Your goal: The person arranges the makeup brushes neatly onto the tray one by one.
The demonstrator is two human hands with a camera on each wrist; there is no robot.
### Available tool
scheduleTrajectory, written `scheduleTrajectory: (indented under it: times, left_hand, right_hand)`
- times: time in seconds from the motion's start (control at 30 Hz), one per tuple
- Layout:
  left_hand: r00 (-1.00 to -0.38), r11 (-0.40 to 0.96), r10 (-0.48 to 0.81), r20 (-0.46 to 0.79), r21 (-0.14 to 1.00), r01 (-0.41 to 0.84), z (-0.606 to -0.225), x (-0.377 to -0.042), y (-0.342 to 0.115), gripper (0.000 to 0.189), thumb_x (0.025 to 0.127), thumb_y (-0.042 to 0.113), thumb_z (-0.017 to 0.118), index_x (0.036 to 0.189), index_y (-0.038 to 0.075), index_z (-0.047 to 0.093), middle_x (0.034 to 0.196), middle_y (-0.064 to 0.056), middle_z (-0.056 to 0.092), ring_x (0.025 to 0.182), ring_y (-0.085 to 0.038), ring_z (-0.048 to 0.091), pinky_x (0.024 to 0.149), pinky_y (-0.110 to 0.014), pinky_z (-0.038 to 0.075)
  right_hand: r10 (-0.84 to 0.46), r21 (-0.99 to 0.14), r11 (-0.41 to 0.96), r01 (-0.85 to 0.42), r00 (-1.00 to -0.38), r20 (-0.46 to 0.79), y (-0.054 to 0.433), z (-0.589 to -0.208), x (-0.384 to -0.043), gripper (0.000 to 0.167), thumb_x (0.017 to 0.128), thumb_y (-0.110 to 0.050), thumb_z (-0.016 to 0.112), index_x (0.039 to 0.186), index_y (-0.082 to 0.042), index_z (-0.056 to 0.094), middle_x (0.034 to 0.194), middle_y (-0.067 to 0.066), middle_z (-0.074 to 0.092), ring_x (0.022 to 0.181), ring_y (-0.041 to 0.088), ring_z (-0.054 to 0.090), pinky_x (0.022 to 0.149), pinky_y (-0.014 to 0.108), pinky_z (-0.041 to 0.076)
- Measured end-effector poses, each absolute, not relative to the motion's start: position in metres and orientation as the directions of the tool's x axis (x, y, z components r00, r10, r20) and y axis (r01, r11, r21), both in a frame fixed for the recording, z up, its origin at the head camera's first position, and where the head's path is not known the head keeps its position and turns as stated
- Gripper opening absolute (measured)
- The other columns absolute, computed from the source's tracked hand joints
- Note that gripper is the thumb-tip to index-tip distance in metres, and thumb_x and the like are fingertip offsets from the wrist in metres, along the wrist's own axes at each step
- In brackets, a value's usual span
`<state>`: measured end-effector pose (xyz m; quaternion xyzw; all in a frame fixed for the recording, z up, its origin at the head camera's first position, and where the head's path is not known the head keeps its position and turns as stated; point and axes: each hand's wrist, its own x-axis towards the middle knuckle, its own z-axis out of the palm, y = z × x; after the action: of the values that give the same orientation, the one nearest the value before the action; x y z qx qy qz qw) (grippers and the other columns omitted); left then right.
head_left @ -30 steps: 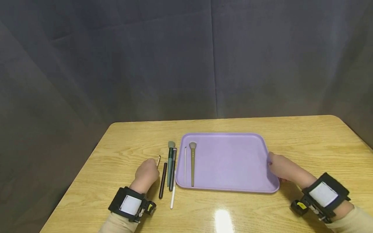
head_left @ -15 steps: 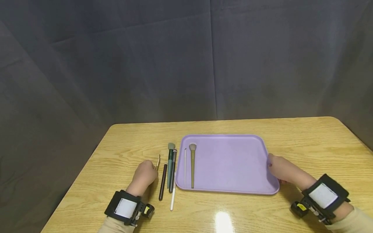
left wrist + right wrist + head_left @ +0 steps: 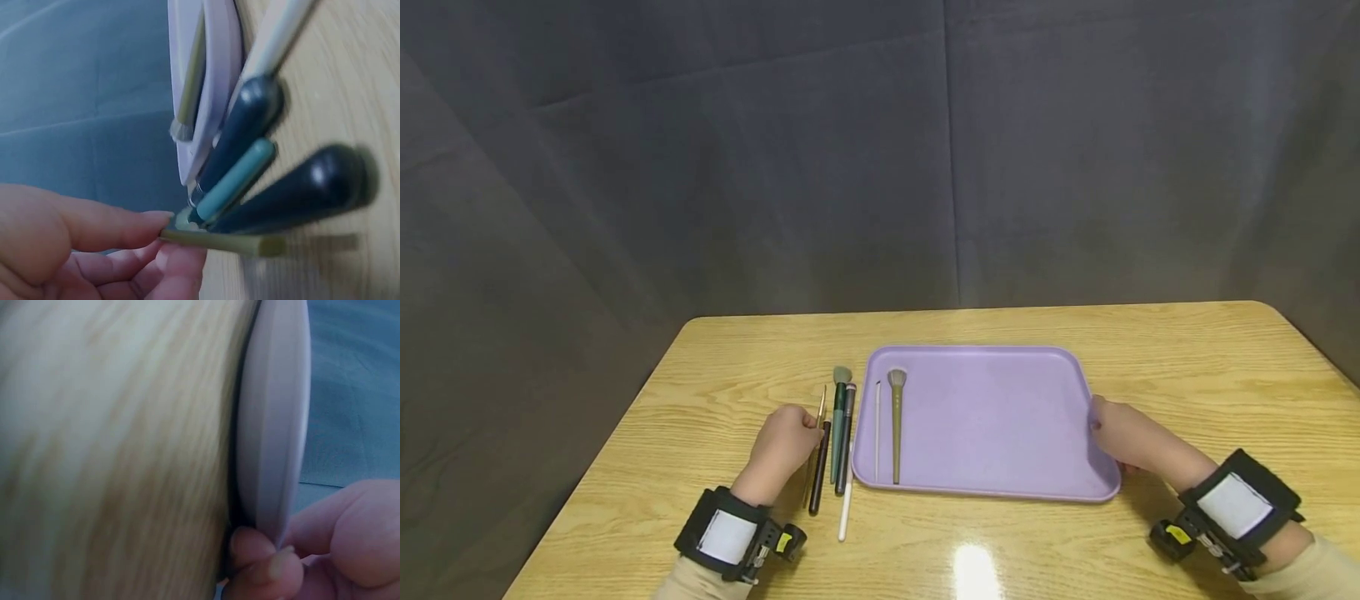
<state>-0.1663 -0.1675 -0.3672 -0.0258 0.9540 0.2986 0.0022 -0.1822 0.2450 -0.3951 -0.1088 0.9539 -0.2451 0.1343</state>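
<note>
The slim olive brush (image 3: 222, 242) sits pinched between thumb and fingers of my left hand (image 3: 785, 442), just off the dark handle (image 3: 821, 469) on its nine o'clock side; I'd raise it clear of that handle and only then swing toward three o'clock. My right hand (image 3: 1129, 432) grips the lavender tray (image 3: 992, 421) near its three o'clock edge, where steady, light pressure should stop it sliding.

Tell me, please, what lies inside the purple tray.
Inside the purple tray, near its left end, lie a thin white stick with a dark tip and an olive-handled brush. The right hand covers a little of its right side; the table beneath is hidden.
</note>
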Motion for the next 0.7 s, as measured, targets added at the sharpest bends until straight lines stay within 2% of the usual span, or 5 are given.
scheduleTrajectory:
  times: [0.07,0.17,0.33,0.5,0.7]
  left_hand:
    - [-0.999,0.807,-0.047,-0.019,0.588,-0.049,-0.366,-0.166,-0.165,0.018,0.088,0.004,0.065,0.071,0.0,0.063,0.063,-0.003,0.055,0.053,-0.014,0.048,0.048,-0.025,0.037]
    - [-0.999,0.787,-0.048,-0.019,0.615,-0.05,-0.364,-0.165,-0.162,0.011,0.087,0.004,0.067,0.079,-0.004,0.065,0.07,-0.006,0.059,0.057,-0.015,0.051,0.051,-0.025,0.04]
    - [-0.999,0.77,-0.049,-0.018,0.636,-0.049,-0.364,-0.164,-0.159,0.013,0.087,0.002,0.068,0.076,-0.003,0.062,0.07,-0.006,0.056,0.061,-0.016,0.049,0.053,-0.026,0.039]
    - [-0.999,0.761,-0.051,-0.019,0.647,-0.051,-0.365,-0.164,-0.157,0.01,0.086,0.002,0.069,0.08,-0.006,0.065,0.074,-0.009,0.061,0.062,-0.017,0.053,0.053,-0.027,0.042]
    - [-0.997,0.735,-0.055,-0.047,0.674,-0.073,-0.367,-0.165,-0.154,0.01,0.086,0.003,0.069,0.083,-0.006,0.066,0.07,-0.009,0.06,0.053,-0.015,0.052,0.047,-0.025,0.041]
  right_hand:
    - [-0.273,-0.495,0.857,-0.141,-0.94,-0.205,0.245,-0.395,-0.182,0.046,0.096,0.0,0.034,0.128,0.031,0.023,0.064,0.01,0.048,0.04,0.015,0.046,0.038,0.027,0.04]
    - [-0.272,-0.497,0.856,-0.139,-0.94,-0.206,0.246,-0.395,-0.182,0.046,0.095,0.0,0.034,0.127,0.031,0.024,0.065,0.011,0.049,0.041,0.016,0.047,0.039,0.027,0.041]
    - [-0.274,-0.503,0.853,-0.142,-0.941,-0.2,0.245,-0.393,-0.182,0.045,0.095,0.0,0.034,0.127,0.03,0.026,0.069,0.013,0.05,0.041,0.016,0.047,0.039,0.028,0.041]
    - [-0.279,-0.505,0.85,-0.149,-0.941,-0.192,0.246,-0.393,-0.182,0.043,0.095,0.0,0.034,0.126,0.03,0.027,0.07,0.014,0.051,0.041,0.016,0.047,0.039,0.028,0.041]
    - [-0.277,-0.505,0.851,-0.145,-0.94,-0.197,0.246,-0.393,-0.181,0.044,0.095,-0.001,0.034,0.126,0.03,0.026,0.067,0.012,0.049,0.04,0.016,0.046,0.038,0.027,0.041]
